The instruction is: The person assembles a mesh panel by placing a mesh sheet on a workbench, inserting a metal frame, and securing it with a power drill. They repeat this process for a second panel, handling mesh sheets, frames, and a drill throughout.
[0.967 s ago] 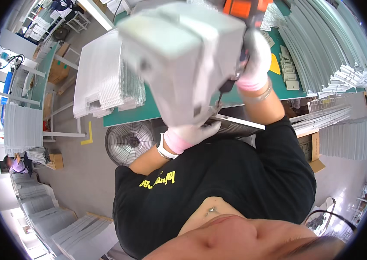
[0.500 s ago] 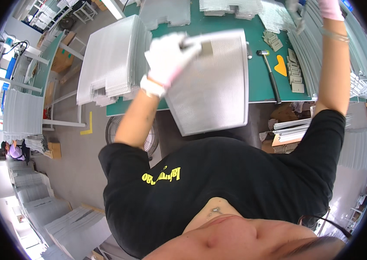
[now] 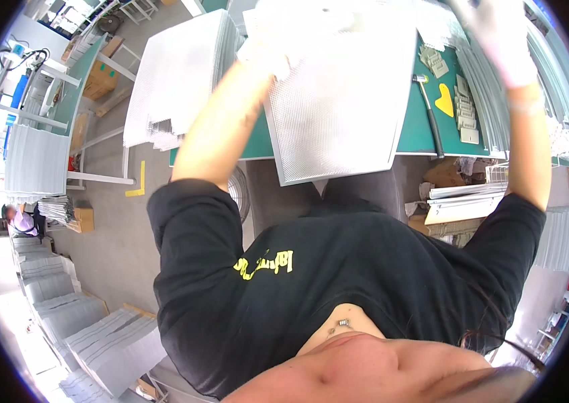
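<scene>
A pale mesh panel (image 3: 345, 121) with a thin metal frame lies over the front of the green table, its near edge jutting past the table edge. My left hand (image 3: 267, 57), in a white glove, is at the panel's far left side; glare washes out its fingers. My right hand (image 3: 502, 50), also gloved, reaches to the far right above a row of long metal strips (image 3: 482, 87). Its fingers are blurred near the top rim, and whether they hold anything does not show.
Left of the panel stands a stack of pale sheets (image 3: 173, 80). To its right lie a black-handled hammer (image 3: 433, 121), a yellow scraper (image 3: 444, 101) and several small metal plates (image 3: 465, 117). Below the table edge sit boxed metal strips (image 3: 465, 201). A person (image 3: 24, 220) is far left.
The mesh panel has shifted away from me and looks brighter. My left hand has moved right and farther off. My right hand has come lower into view, over the strips.
</scene>
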`<state>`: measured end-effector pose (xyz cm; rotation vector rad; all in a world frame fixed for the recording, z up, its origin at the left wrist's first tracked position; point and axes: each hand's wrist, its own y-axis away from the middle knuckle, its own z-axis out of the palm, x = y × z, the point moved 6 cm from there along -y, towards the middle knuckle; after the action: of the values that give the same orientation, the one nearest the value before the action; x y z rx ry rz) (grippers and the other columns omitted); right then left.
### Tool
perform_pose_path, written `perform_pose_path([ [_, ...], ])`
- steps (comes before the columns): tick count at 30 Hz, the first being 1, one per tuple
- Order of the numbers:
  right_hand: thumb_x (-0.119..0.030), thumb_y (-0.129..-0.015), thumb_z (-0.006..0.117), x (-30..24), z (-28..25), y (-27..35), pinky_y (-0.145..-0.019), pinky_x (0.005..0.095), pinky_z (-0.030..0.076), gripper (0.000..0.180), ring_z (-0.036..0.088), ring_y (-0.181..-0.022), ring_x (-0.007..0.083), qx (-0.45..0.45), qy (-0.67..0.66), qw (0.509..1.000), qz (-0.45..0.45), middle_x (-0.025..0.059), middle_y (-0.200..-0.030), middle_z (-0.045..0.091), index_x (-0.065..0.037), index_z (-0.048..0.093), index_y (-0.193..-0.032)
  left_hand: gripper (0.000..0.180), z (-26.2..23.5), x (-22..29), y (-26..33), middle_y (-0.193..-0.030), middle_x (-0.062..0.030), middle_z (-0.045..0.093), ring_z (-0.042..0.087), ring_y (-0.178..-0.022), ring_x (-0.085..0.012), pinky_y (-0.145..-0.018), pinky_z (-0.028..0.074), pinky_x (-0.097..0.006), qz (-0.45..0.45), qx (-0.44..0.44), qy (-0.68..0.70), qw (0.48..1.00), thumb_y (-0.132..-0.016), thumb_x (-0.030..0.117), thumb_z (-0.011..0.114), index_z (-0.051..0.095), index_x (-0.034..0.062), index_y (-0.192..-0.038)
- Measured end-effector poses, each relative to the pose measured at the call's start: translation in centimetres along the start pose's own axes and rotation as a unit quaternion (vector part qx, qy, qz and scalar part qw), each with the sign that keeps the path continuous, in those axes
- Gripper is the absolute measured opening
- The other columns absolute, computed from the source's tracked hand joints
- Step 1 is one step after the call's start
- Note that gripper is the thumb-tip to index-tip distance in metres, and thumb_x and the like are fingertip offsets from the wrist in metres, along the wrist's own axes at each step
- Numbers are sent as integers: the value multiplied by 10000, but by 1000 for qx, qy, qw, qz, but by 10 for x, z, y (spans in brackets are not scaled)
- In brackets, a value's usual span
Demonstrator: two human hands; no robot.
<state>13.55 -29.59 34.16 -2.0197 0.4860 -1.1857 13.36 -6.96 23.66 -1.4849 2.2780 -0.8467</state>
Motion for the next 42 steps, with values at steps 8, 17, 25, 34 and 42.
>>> perform_pose_path([
  [8,-161,-842,712,-83,-58,114,-767,357,522,672,658,-765,288,-359,-453,796,180,171,-918,684,-46,452,-1451,443,-72,115,98,-1083,-128,601,564,-995,-348,-904,415,-505,155,92,20,983,-660,340,760,666,113,-1028],
  [17,-161,-1029,485,102,-190,221,-1000,291,430,465,567,-1160,160,187,-221,712,639,114,-1288,584,33,416,-1447,657,-68,-115,239,-1295,-225,585,531,-1234,-372,-1054,391,-474,-321,-102,-239,911,-825,466,675,579,-13,-1264],
  [25,-421,-879,682,305,-157,306,-644,205,454,437,578,-686,75,-84,-130,651,743,28,-791,654,-31,697,-1076,701,-65,-100,208,-1275,-223,594,659,-1030,-377,-859,535,-439,-345,-208,-262,877,-841,564,626,574,35,-1298],
  [34,-154,-962,566,111,-112,120,-894,289,479,276,644,-948,176,-150,-176,884,406,90,-1050,700,0,657,-1171,665,-95,-113,180,-1124,-271,664,631,-1097,-386,-950,489,-433,-348,-247,-167,889,-860,515,633,620,-33,-1236],
  [42,-142,-941,535,-84,-133,53,-824,309,484,198,631,-919,206,-96,-690,714,64,108,-1050,683,-64,706,-1005,604,-113,-157,214,-1297,-245,604,591,-1204,-362,-1003,450,-376,-440,-253,-13,861,-923,383,582,526,-41,-1349],
])
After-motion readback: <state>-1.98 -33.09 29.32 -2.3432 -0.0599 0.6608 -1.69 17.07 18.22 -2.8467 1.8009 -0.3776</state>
